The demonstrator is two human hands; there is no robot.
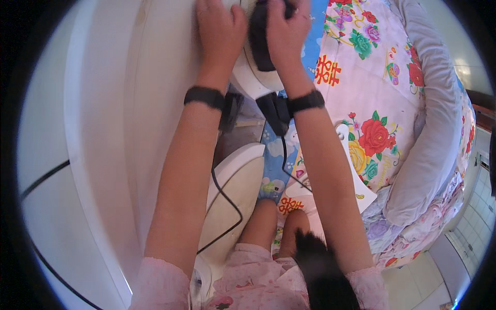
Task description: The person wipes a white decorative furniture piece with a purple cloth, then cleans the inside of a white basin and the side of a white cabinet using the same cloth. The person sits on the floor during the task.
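Observation:
My left hand is at the top, beside a pale furniture panel, its thumb apart from the fingers. The fingertips are cut off by the picture's edge, so a grip there cannot be seen. To its right, my right hand is closed on a soft-looking black object, which hangs over a curved white-and-cream furniture piece. Part of the black object shows between thumb and fingers; its kind is unclear. Each wrist wears a black band, the left band and the right band, with a black device and cable.
A second curved cream panel stands nearer my legs. On the right, a bed has a pink floral sheet, a blue printed strip, a long grey bolster and a white printed board. A black cable crosses the cream panel.

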